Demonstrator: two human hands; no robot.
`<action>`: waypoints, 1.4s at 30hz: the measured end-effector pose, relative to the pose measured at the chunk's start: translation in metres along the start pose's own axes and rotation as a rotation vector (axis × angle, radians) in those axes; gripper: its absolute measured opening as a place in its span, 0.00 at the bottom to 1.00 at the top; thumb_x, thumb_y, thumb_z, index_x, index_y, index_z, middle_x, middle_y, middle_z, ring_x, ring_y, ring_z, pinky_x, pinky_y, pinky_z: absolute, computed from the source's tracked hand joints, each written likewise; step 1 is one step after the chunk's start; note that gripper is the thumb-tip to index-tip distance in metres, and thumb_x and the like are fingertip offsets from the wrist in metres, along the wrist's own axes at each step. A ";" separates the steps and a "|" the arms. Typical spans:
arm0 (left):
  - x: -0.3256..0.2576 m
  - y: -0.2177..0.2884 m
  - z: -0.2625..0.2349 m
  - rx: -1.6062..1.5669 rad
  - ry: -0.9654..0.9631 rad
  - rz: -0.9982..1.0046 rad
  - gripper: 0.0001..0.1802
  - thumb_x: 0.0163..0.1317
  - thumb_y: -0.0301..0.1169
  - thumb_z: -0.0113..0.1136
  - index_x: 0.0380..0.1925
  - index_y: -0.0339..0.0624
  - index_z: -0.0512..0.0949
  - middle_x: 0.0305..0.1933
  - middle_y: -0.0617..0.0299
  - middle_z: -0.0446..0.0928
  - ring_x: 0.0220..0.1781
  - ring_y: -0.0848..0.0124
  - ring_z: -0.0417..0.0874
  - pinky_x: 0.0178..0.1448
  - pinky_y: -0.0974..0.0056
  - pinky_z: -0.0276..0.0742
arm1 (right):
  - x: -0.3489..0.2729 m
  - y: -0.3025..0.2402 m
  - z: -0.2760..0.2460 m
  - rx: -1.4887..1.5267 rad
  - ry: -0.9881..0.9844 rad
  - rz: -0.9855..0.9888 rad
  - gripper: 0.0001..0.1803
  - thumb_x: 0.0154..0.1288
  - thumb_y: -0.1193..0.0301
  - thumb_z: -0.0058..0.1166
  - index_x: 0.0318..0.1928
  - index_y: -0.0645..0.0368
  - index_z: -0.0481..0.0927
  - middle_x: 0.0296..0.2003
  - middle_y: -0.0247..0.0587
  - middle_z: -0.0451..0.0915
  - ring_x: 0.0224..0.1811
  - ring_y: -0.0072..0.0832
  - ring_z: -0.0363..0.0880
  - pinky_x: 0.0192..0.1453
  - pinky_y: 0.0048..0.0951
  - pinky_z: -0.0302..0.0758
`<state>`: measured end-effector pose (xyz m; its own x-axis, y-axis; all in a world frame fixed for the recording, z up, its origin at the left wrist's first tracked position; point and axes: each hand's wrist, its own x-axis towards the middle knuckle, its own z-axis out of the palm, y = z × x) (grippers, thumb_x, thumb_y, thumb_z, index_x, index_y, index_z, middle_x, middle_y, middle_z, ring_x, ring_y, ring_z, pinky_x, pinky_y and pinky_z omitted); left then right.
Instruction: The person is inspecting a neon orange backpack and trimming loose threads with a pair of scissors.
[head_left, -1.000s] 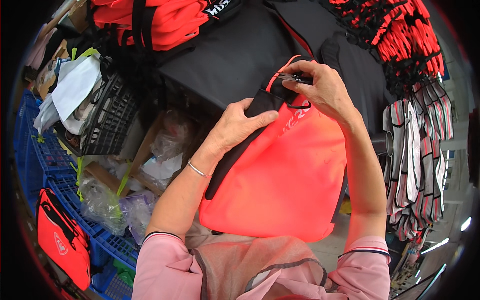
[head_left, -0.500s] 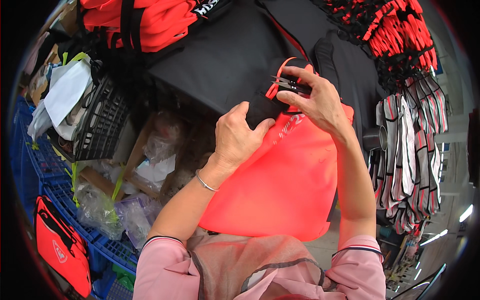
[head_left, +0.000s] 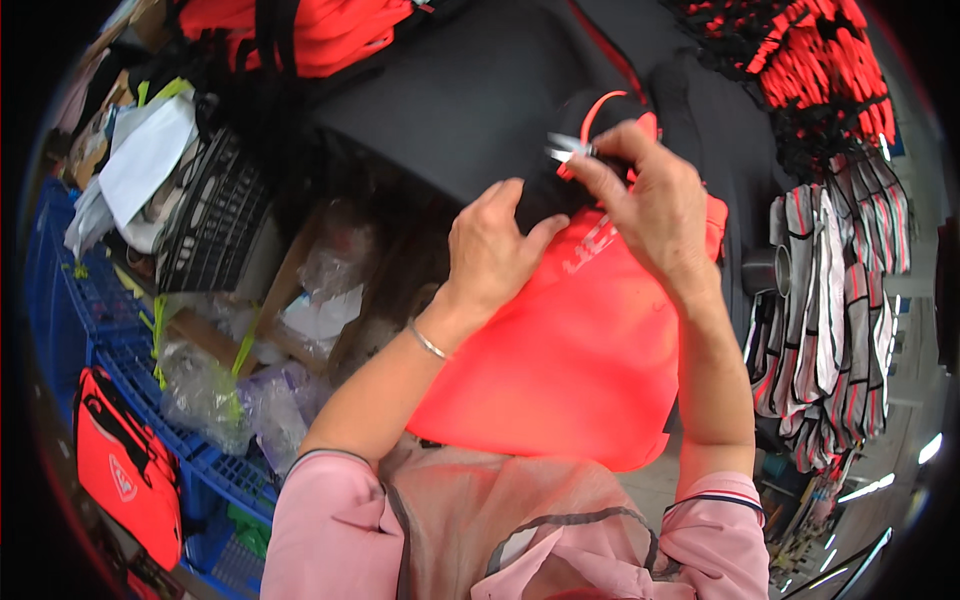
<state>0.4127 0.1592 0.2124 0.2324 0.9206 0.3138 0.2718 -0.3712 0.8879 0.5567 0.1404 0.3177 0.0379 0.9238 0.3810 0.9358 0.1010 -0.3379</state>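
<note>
A bright red-orange bag (head_left: 560, 370) with black parts and pale printing near its top lies across my lap and the black surface beyond. My left hand (head_left: 490, 250) grips the black fabric at the bag's upper left edge, the thumb on top and the fingers partly hidden. In my right hand (head_left: 660, 200) is a small pair of thread snips (head_left: 572, 147), held between thumb and fingers with the blades pointing left. The blades hover by an orange trim loop (head_left: 597, 110) at the bag's top; whether they touch it is blurred.
Black padded material (head_left: 430, 100) spreads ahead. Red bags (head_left: 330, 35) are piled far left. On the left stand a black crate (head_left: 215, 210) with papers and a blue basket (head_left: 130, 370) beside plastic wrap. Striped grey-white pieces (head_left: 810, 310) and red-black straps (head_left: 820, 70) hang right.
My right hand has turned, and the snips' blades now sit slightly higher beside the orange trim. My left hand has shifted a little up and right along the bag. The whole view has shifted slightly.
</note>
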 end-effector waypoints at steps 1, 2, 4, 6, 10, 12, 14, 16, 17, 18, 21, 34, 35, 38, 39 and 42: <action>0.003 -0.003 -0.004 -0.056 -0.033 -0.055 0.22 0.48 0.36 0.76 0.28 0.32 0.73 0.29 0.45 0.77 0.35 0.43 0.80 0.35 0.51 0.76 | 0.007 -0.006 0.001 0.021 0.006 -0.051 0.19 0.58 0.55 0.68 0.40 0.57 0.82 0.20 0.37 0.80 0.23 0.34 0.80 0.27 0.32 0.74; 0.013 0.009 -0.017 -0.147 -0.202 -0.221 0.22 0.47 0.37 0.77 0.32 0.30 0.77 0.35 0.43 0.81 0.39 0.44 0.82 0.42 0.55 0.79 | 0.012 -0.006 0.002 -0.041 -0.137 -0.021 0.23 0.57 0.52 0.68 0.44 0.56 0.83 0.21 0.38 0.81 0.24 0.35 0.81 0.28 0.33 0.75; 0.014 -0.015 -0.036 -0.374 -0.357 -0.210 0.33 0.50 0.36 0.75 0.52 0.27 0.76 0.51 0.42 0.82 0.52 0.57 0.84 0.57 0.61 0.78 | 0.026 -0.019 0.007 -0.182 -0.447 0.004 0.34 0.53 0.47 0.68 0.58 0.50 0.81 0.32 0.42 0.85 0.32 0.36 0.84 0.40 0.33 0.77; 0.011 -0.033 -0.061 -0.634 -0.487 -0.316 0.39 0.55 0.35 0.72 0.63 0.25 0.69 0.60 0.45 0.77 0.61 0.63 0.79 0.62 0.61 0.76 | 0.030 -0.006 0.022 -0.204 -0.478 -0.090 0.34 0.52 0.47 0.69 0.57 0.50 0.82 0.31 0.42 0.85 0.31 0.36 0.84 0.39 0.34 0.77; -0.049 -0.081 -0.117 -0.539 -0.579 -0.577 0.38 0.57 0.31 0.70 0.67 0.30 0.67 0.62 0.50 0.75 0.61 0.66 0.77 0.65 0.62 0.74 | 0.037 -0.009 0.019 -0.267 -0.617 -0.069 0.32 0.49 0.51 0.72 0.55 0.49 0.84 0.27 0.41 0.84 0.30 0.36 0.83 0.39 0.35 0.77; -0.091 -0.094 -0.129 -0.616 -0.682 -0.703 0.44 0.53 0.33 0.73 0.68 0.32 0.65 0.64 0.50 0.73 0.65 0.64 0.74 0.67 0.61 0.73 | 0.036 -0.006 0.025 -0.268 -0.639 -0.046 0.32 0.49 0.52 0.72 0.55 0.48 0.84 0.26 0.42 0.84 0.30 0.36 0.83 0.38 0.35 0.77; -0.121 -0.094 -0.130 -0.623 -0.767 -0.603 0.50 0.49 0.37 0.76 0.70 0.32 0.62 0.67 0.51 0.70 0.67 0.63 0.72 0.71 0.60 0.68 | 0.034 0.000 0.035 -0.254 -0.562 -0.094 0.31 0.49 0.54 0.72 0.56 0.47 0.84 0.26 0.43 0.83 0.30 0.35 0.83 0.38 0.35 0.77; -0.140 -0.092 -0.119 -0.620 -0.705 -0.589 0.54 0.46 0.41 0.78 0.70 0.30 0.62 0.67 0.50 0.70 0.68 0.63 0.71 0.73 0.62 0.64 | 0.037 -0.006 0.038 -0.294 -0.576 -0.122 0.31 0.49 0.52 0.72 0.55 0.48 0.84 0.27 0.42 0.84 0.32 0.35 0.84 0.39 0.36 0.78; -0.139 -0.089 -0.117 -0.629 -0.701 -0.599 0.54 0.46 0.41 0.78 0.70 0.30 0.62 0.67 0.50 0.70 0.68 0.63 0.71 0.73 0.62 0.64 | 0.037 -0.008 0.040 -0.341 -0.577 -0.137 0.32 0.50 0.50 0.71 0.55 0.49 0.84 0.28 0.42 0.85 0.34 0.36 0.85 0.41 0.36 0.80; -0.133 -0.083 -0.117 -0.605 -0.743 -0.583 0.54 0.45 0.41 0.78 0.69 0.29 0.62 0.68 0.49 0.70 0.69 0.63 0.70 0.73 0.62 0.62 | 0.040 -0.005 0.042 -0.333 -0.630 -0.093 0.31 0.51 0.50 0.70 0.55 0.48 0.84 0.28 0.42 0.85 0.35 0.35 0.85 0.42 0.37 0.80; -0.134 -0.078 -0.114 -0.590 -0.799 -0.594 0.55 0.44 0.39 0.79 0.69 0.27 0.60 0.70 0.47 0.67 0.71 0.62 0.67 0.74 0.61 0.61 | 0.042 0.010 0.051 -0.323 -0.614 -0.118 0.32 0.51 0.50 0.70 0.57 0.46 0.83 0.27 0.42 0.84 0.33 0.35 0.84 0.40 0.34 0.79; -0.149 -0.040 -0.091 -0.410 -0.219 -0.445 0.32 0.45 0.24 0.74 0.52 0.34 0.73 0.51 0.58 0.79 0.52 0.66 0.81 0.59 0.64 0.75 | 0.022 0.060 0.058 -0.138 -0.510 -0.008 0.44 0.47 0.47 0.73 0.68 0.32 0.72 0.35 0.36 0.83 0.33 0.30 0.80 0.40 0.33 0.75; -0.144 -0.031 -0.092 -0.267 -0.150 -0.374 0.29 0.44 0.24 0.74 0.49 0.34 0.73 0.48 0.56 0.79 0.49 0.63 0.81 0.56 0.62 0.76 | 0.020 0.066 0.059 -0.091 -0.485 -0.008 0.44 0.48 0.47 0.73 0.68 0.30 0.71 0.34 0.35 0.82 0.33 0.29 0.80 0.40 0.33 0.75; -0.139 -0.028 -0.088 -0.099 -0.051 -0.265 0.26 0.43 0.24 0.73 0.45 0.35 0.74 0.43 0.53 0.78 0.45 0.57 0.82 0.52 0.60 0.76 | 0.017 0.077 0.062 -0.063 -0.451 0.011 0.45 0.48 0.48 0.73 0.69 0.27 0.70 0.34 0.33 0.82 0.32 0.27 0.79 0.40 0.32 0.75; -0.139 -0.029 -0.087 -0.069 -0.019 -0.231 0.26 0.43 0.24 0.73 0.44 0.34 0.74 0.42 0.51 0.77 0.44 0.54 0.81 0.50 0.59 0.76 | 0.017 0.077 0.062 -0.061 -0.450 0.011 0.45 0.48 0.48 0.73 0.69 0.27 0.70 0.34 0.33 0.82 0.32 0.27 0.79 0.40 0.32 0.75; -0.141 -0.030 -0.081 0.001 0.004 -0.197 0.26 0.43 0.24 0.73 0.45 0.34 0.74 0.41 0.51 0.76 0.43 0.53 0.81 0.49 0.58 0.77 | 0.016 0.081 0.062 -0.075 -0.460 0.067 0.45 0.47 0.50 0.75 0.69 0.30 0.71 0.37 0.32 0.83 0.32 0.24 0.78 0.41 0.30 0.75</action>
<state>0.2960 0.0500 0.1691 0.1709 0.9759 0.1356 0.3128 -0.1842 0.9318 0.6111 0.1859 0.2427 -0.0444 0.9968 -0.0662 0.9600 0.0243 -0.2789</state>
